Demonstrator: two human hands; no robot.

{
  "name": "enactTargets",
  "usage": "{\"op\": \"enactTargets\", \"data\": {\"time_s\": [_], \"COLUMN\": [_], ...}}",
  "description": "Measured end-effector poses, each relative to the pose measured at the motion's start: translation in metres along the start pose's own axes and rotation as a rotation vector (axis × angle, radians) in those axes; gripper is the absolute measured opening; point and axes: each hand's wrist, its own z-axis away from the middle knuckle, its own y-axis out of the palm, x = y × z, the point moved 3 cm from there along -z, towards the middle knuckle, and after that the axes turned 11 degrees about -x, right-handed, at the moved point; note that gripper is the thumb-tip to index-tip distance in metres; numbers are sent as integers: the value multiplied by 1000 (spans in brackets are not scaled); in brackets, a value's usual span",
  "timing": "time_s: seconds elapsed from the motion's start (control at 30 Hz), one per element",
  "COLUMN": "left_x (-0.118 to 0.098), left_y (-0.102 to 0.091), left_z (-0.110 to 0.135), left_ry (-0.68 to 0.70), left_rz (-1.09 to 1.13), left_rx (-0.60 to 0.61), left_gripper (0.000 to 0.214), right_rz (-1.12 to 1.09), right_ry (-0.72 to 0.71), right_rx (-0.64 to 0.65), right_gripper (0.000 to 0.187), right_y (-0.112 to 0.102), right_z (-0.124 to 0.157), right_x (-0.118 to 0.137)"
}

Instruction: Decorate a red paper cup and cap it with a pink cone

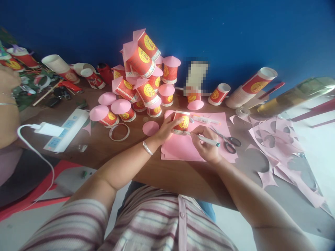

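Note:
My left hand [168,128] is wrapped round a red paper cup [184,121] with a yellow round emblem, holding it over a stack of pink paper [180,150]. In my right hand [206,143] is a marker pen [209,140] with a teal end, its tip side close to the cup's lower white rim. Whether the tip touches the rim I cannot tell. Behind my right hand a second marker [205,120] with an orange end lies on the paper. Dark-handled scissors [230,144] rest at the sheets' right edge. A pink paper disc [150,128] lies left of the stack.
Several red cups with pink cone tops [146,91] are piled at the back. Right stand a lone cup [219,94] and nested cups [252,87]; pink scraps [277,139] cover the right side. A tape roll [119,132] and power strip [68,130] are left.

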Motion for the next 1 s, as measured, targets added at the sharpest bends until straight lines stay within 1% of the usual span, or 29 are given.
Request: {"op": "enactTargets", "data": {"time_s": [0.13,0.3,0.4,0.53,0.6,0.73,0.9,1.0], "left_x": [1,1,-1,-3,-4,-4,-7,-7], "left_y": [0,2,4,6,6,4,7,7], "left_z": [0,1,2,4,4,3,4,4], "left_ry": [-26,-42,-51,-70,-67,-37,-40,-29], "left_rz": [36,60,86,107,89,37,2,6], "left_rx": [-13,-12,-3,40,53,34,87,75], "left_gripper": [37,35,36,35,36,38,37,37], "right_rz": [3,-17,-32,-27,-28,-38,-52,-56], "right_ry": [12,50,53,55,56,56,66,48], "right_rx": [-35,-80,-83,-76,-63,-47,-37,-49], "right_gripper": [15,14,14,15,15,16,17,15], "right_y": [-1,-2,-1,-1,-1,0,0,0], "right_z": [1,2,1,0,0,1,0,0], "right_x": [-1,-3,-3,-4,-4,-3,-4,-4]}}
